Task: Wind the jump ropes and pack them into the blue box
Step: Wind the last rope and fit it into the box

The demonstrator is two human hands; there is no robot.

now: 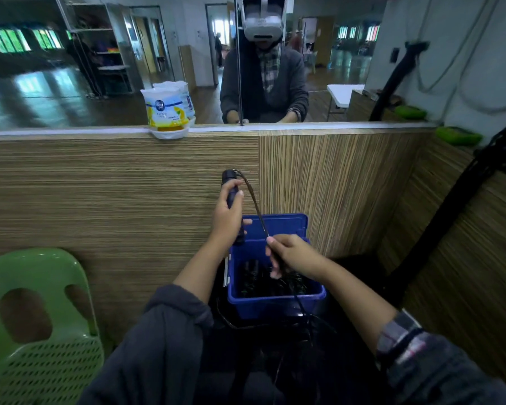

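Both sleeves (164, 340) reached over the blue box (275, 305), already holding dark coils, while the left hand (227, 219) clamped a jump-rope handle (231, 185) and the right hand (292, 254) pinched its unwound cord (254, 204).

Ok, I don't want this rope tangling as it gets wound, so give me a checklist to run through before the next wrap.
1. Left hand grips the rope handle upright: ok.
2. Right hand pinches the cord below the handle: ok.
3. Cord between the hands runs in one line, no knot showing: ok.
4. Blue box open, lid tipped back: ok.
5. Room left inside the box among the dark ropes: cannot tell.
6. Loose cord trailing below the box is free of snags: cannot tell.
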